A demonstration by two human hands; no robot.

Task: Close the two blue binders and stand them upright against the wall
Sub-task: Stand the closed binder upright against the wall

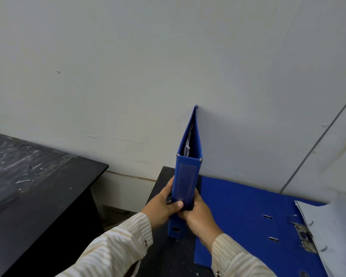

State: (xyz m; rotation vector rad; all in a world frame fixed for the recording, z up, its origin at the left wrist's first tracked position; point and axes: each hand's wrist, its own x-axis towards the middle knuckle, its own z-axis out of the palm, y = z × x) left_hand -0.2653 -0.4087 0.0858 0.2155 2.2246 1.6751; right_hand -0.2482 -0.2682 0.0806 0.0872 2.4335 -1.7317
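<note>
A closed blue binder [188, 172] stands upright on the black table [168, 254], spine toward me, its far top corner touching the white wall [168, 66]. White papers show inside its top. My left hand [164, 208] grips the spine's left side, thumb across the front. My right hand [198, 216] holds the spine's right side lower down. A second blue binder [244, 216] lies open and flat to the right, its metal ring clip [304, 236] and white pages [332, 232] showing.
A second black table [38, 186] with a scuffed top stands to the left, separated by a gap down to the floor. A grey vertical strip [320, 140] runs up the wall at right.
</note>
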